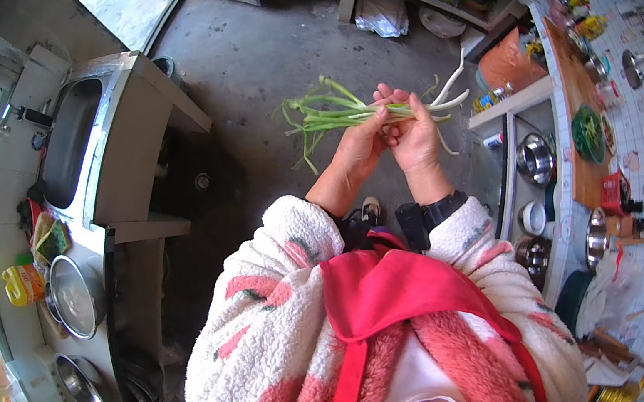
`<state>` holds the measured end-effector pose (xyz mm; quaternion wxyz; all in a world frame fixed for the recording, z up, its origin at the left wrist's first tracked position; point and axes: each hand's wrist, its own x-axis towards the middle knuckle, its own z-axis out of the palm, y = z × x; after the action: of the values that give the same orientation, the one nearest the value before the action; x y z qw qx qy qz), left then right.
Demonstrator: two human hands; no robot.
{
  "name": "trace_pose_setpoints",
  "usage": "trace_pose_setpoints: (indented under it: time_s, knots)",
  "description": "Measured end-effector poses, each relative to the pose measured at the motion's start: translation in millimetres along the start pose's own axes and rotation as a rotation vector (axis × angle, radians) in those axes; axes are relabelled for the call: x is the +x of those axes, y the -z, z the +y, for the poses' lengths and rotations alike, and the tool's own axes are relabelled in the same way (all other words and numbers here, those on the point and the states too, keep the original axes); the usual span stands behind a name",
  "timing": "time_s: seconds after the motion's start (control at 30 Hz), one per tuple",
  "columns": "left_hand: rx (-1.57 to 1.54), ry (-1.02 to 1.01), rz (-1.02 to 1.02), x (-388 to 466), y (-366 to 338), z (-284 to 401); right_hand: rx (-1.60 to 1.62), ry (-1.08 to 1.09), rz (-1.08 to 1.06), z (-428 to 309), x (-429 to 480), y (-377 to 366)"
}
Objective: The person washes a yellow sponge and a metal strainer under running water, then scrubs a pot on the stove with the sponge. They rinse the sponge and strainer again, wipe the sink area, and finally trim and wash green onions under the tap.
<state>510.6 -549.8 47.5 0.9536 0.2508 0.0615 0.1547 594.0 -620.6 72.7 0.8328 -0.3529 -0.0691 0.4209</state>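
A small bunch of green onions [340, 114] lies across both hands, its green leaves pointing left and its white stalks pointing right. My left hand [359, 137] and my right hand [414, 123] meet around the middle of the bunch. Which wrist belongs to which side follows the view: the arm at left is bare at the wrist, the one at right wears a black band.
A sink [74, 145] is set in the counter at the left, with metal bowls [75, 297] below it. At the right stand a wooden cutting board [588, 184] and a bowl of chopped greens [588, 135]. Grey floor [247, 48] lies beyond the hands.
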Motion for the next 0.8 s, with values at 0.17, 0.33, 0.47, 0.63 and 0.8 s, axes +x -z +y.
trace_pose_setpoints:
  time_s: [0.17, 0.33, 0.47, 0.63, 0.8]
  knots:
    - [0.396, 0.297, 0.076, 35, 16, 33, 0.196, 0.022, -0.147, -44, 91, 12]
    - [0.875, 0.047, 0.329, 72, 19, 86, 0.264, -0.006, -0.183, -95, 184, 16]
    - [1.367, -0.563, 0.573, 113, 26, 128, 0.277, -0.166, -0.219, -94, 250, -5]
    - [1.734, -0.806, 0.555, 159, 61, 187, 0.235, -0.336, -0.258, -50, 320, -49]
    - [1.745, -0.428, 0.515, 195, 129, 252, 0.166, -0.383, -0.236, 8, 392, -95]
